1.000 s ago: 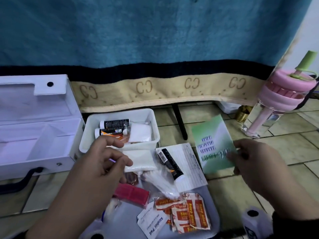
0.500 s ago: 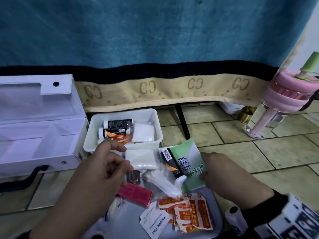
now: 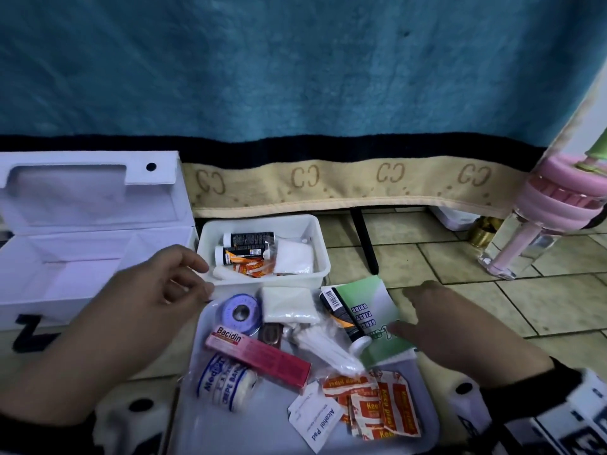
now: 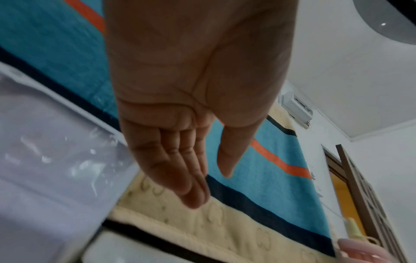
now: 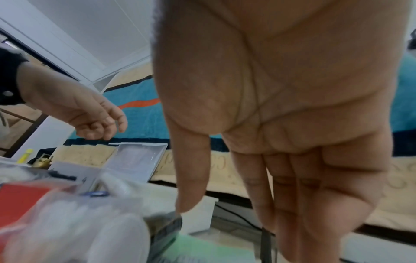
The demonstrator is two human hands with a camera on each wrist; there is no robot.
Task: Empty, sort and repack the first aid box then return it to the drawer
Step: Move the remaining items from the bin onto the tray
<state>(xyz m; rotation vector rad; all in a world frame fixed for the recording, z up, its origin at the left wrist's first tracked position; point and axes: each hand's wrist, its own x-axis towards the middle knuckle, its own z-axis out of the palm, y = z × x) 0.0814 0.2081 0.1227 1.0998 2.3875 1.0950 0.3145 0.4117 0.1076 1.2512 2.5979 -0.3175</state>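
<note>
The left hand [image 3: 154, 290] reaches forward from the lower left of the head view, back of the hand up, its forearm bare. Its fingers [image 4: 180, 170] lie straight and close together with the thumb set a little apart, and the palm holds nothing. The right hand [image 3: 450, 326] reaches in from the lower right, palm down, a dark band at its wrist. Its fingers [image 5: 299, 192] are likewise extended and side by side, the thumb straight beside them, and nothing is gripped. The two hands are apart from each other.
</note>
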